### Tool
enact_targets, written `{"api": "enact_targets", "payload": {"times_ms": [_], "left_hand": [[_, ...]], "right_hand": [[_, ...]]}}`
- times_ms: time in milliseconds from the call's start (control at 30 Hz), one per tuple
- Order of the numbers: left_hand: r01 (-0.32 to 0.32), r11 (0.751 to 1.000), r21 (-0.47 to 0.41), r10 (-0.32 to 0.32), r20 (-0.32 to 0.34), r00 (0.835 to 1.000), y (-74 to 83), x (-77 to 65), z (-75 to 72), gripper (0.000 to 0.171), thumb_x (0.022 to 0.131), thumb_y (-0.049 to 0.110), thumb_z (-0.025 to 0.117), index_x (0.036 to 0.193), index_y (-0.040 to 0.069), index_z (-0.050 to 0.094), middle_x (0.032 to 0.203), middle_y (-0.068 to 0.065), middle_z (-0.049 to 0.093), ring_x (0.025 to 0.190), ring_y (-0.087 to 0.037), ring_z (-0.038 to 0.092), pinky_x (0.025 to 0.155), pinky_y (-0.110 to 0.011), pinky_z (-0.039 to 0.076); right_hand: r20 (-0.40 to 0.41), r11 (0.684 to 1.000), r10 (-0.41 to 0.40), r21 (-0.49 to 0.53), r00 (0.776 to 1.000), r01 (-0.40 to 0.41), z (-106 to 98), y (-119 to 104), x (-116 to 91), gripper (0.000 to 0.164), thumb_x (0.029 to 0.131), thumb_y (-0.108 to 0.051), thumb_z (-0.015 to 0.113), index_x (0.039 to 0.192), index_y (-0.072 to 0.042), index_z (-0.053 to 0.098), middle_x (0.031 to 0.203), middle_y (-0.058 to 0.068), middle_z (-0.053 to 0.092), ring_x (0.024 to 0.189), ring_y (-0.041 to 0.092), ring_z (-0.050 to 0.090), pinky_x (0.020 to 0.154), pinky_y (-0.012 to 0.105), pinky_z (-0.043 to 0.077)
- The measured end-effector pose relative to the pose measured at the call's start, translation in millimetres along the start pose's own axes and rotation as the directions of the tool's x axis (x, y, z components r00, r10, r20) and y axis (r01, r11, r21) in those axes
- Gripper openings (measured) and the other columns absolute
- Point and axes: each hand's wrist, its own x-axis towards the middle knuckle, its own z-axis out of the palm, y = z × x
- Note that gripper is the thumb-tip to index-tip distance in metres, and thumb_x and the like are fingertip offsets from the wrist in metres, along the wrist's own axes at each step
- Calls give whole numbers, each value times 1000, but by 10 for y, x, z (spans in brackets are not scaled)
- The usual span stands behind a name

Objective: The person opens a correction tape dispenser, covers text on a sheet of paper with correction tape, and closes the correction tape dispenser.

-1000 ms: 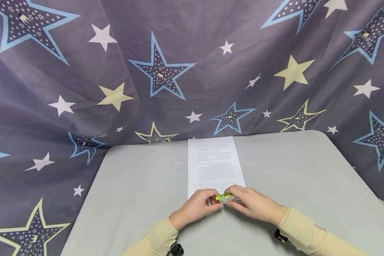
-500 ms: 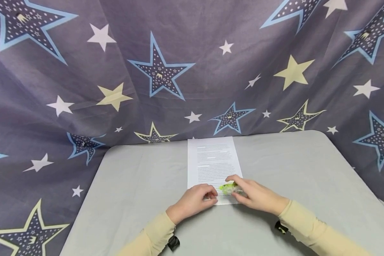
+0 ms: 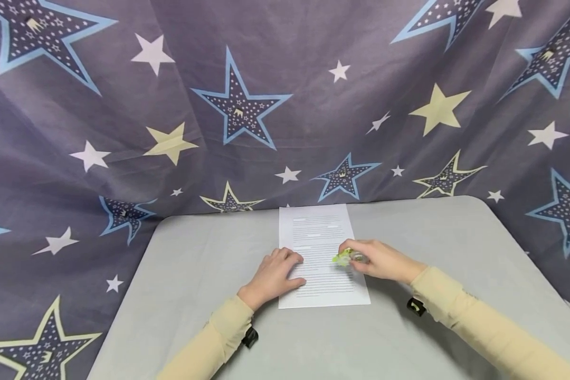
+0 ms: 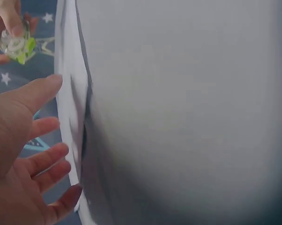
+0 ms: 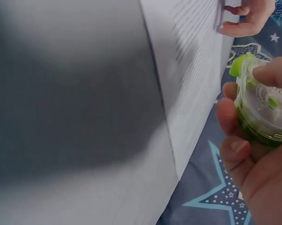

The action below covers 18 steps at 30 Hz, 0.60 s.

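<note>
A printed sheet of paper (image 3: 323,285) lies on the table, and several of its text lines show white blanked strips. My left hand (image 3: 273,275) rests at the sheet's left side with fingers spread; in the left wrist view its fingertips (image 4: 61,151) are at the paper. My right hand (image 3: 385,259) holds a clear and green correction tape dispenser (image 3: 344,257) over the right half of the text. In the right wrist view the thumb lies on the flat side of the dispenser (image 5: 267,101), fingers curled beneath, and its green tip end (image 5: 239,64) points toward the left hand.
A grey-covered table (image 3: 209,253) spreads on both sides of the sheet, with rounded far corners. Behind it and at the sides hangs a dark curtain (image 3: 285,121) with stars. Both wrists carry small black devices.
Both hands have moved apart and farther up the sheet. The left hand has gone from beside the dispenser's tip to the paper's left side; the right has carried the dispenser forward over the text.
</note>
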Motion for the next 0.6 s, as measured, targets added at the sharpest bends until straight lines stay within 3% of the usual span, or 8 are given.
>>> {"api": "enact_targets", "payload": {"times_ms": [133, 233, 367, 600], "left_hand": [[27, 999, 24, -28, 29, 999, -77, 15, -5, 66, 87, 49, 82, 139, 13, 61, 143, -18, 57, 131, -37, 52, 92, -52, 43], [63, 997, 42, -65, 59, 996, -100, 24, 2, 78, 85, 56, 81, 147, 13, 57, 153, -20, 50, 142, -38, 46, 97, -55, 41], [101, 992, 71, -106, 79, 991, -117, 16, 11, 83, 84, 61, 79, 150, 15, 56, 156, -19, 48, 143, -38, 45, 98, -55, 39], [112, 989, 96, -121, 88, 989, -102, 31, -5, 83, 85, 63, 77, 151, 16, 56, 156, -19, 48, 142, -38, 46, 96, -54, 39]], "right_hand": [[18, 998, 3, -58, 1000, -1, 18, 71, 77, 32, 92, -3, 72, 119, -18, 64, 100, -2, 72, 65, 3, 49, 61, 26, 46], [28, 995, 3, -98, 1000, 0, 42, 118, 126, 28, 94, -6, 73, 118, -19, 64, 100, -3, 73, 71, 7, 56, 65, 29, 49], [47, 992, -14, -121, 999, 20, 75, 172, 201, 25, 96, -9, 74, 117, -18, 63, 97, -3, 72, 78, 11, 61, 70, 33, 52], [91, 998, -28, -58, 995, 34, 93, 219, 299, 22, 94, 0, 72, 110, -12, 62, 98, 5, 73, 86, 16, 66, 78, 39, 55]]}}
